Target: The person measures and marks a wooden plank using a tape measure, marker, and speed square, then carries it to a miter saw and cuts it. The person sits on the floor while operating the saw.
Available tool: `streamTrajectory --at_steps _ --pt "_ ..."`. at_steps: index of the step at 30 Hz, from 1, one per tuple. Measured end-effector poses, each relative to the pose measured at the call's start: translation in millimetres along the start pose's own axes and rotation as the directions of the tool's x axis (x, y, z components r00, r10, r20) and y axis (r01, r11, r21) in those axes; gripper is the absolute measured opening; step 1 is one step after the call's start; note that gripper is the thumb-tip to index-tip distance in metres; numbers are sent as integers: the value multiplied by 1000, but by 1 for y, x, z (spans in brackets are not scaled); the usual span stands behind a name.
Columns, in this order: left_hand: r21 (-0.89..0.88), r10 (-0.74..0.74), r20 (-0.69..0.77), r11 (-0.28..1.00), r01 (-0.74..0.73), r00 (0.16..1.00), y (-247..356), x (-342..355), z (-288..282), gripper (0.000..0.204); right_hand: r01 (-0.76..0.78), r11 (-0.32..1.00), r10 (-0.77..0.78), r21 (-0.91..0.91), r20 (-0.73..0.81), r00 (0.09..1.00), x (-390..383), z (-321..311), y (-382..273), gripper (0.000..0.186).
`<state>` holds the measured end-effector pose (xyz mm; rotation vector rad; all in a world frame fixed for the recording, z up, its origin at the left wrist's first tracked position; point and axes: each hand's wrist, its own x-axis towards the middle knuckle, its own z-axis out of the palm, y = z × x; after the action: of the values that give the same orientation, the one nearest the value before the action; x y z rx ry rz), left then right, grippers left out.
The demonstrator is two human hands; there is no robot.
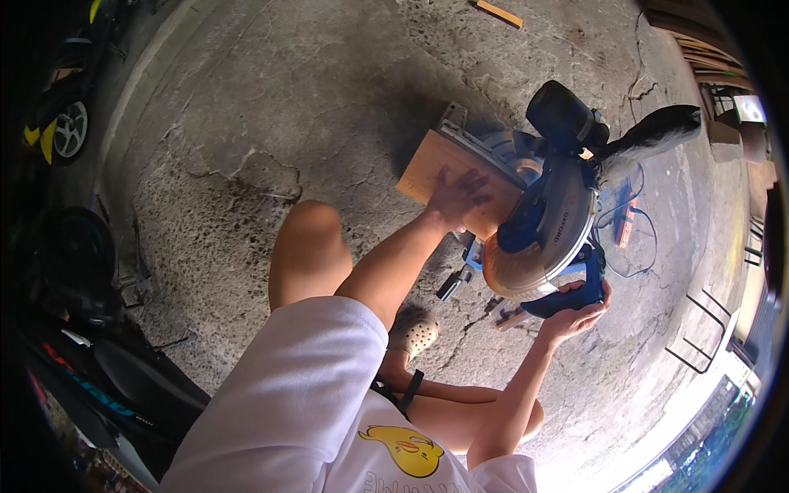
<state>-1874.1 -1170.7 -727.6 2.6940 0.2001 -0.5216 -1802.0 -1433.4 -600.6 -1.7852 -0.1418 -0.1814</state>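
A blue and grey miter saw [559, 218] stands on the concrete floor in front of me. On its base lies a flat wooden board [429, 164], which reaches out to the left of the blade guard. My left hand [456, 197] rests on top of the board with its fingers spread, pressing it from above. My right hand [575, 316] is wrapped round the saw's blue handle [567, 297] at the near right. The rounded guard hides the blade and where it meets the board. A dust bag [653, 135] sticks out at the saw's far right.
An orange-red power strip [626, 218] and a looped blue cord lie right of the saw. A wood offcut [499, 13] lies at the far edge. Motorbikes [90, 361] stand on the left. Stacked planks [711, 62] are at the far right. My clog [413, 330] is close to the saw.
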Motion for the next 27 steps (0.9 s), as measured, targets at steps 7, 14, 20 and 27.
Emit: streamTrajectory --at_steps 7,14,20,27 --pt "-22 0 -55 1000 -1 998 -3 -1 3 93 19 996 -21 -84 -19 1000 -1 4 -1 62" --pt "-38 1 -38 999 -3 999 0 -1 -3 91 30 997 -33 -72 -42 999 0 7 -3 63" --pt "52 -8 -45 999 11 999 -2 0 4 87 36 993 -37 -113 -9 999 -2 9 -7 63" --pt "44 -17 -10 999 17 1000 0 0 -1 91 24 991 -25 -130 -7 1000 -1 5 -5 62"
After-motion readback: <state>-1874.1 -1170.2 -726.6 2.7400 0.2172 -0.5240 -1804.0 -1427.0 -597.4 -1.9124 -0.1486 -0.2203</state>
